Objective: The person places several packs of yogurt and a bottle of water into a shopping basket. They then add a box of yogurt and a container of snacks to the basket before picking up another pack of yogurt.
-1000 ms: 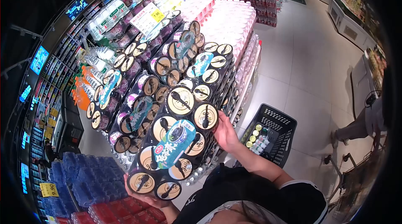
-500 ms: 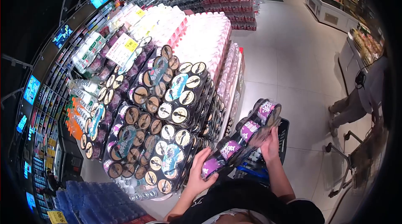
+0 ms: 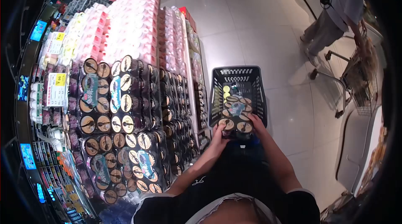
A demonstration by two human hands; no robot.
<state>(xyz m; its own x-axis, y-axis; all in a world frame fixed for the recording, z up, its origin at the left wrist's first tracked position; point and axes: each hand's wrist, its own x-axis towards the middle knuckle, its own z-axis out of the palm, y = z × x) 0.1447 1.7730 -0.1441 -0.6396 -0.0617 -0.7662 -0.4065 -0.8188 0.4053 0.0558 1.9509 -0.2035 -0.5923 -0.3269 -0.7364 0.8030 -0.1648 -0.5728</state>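
Between my two hands is a shrink-wrapped multipack of cans (image 3: 244, 127) with tan round lids and a blue-green label on top. My left hand (image 3: 218, 137) grips its near left side, and my right hand (image 3: 257, 124) holds the right side. The pack is level, lids up, over the near part of a dark shopping basket (image 3: 235, 68); whether it touches the basket floor cannot be seen. Deeper in the basket lie small yellow round-topped items (image 3: 226, 92). My fingertips are partly hidden by the pack.
To my left rises a stack of similar can packs (image 3: 100, 169), with pink-and-white bottle packs (image 3: 134, 19) behind it. A price sign (image 3: 57, 90) stands at the far left. At right, a person (image 3: 335, 19) holds a shopping cart (image 3: 356, 73) on the tiled floor.
The can pack has turned from tilted, purple sides showing, to level with lids up. Both hands moved with it over the basket. My view swung down and right; the person now grips the cart.
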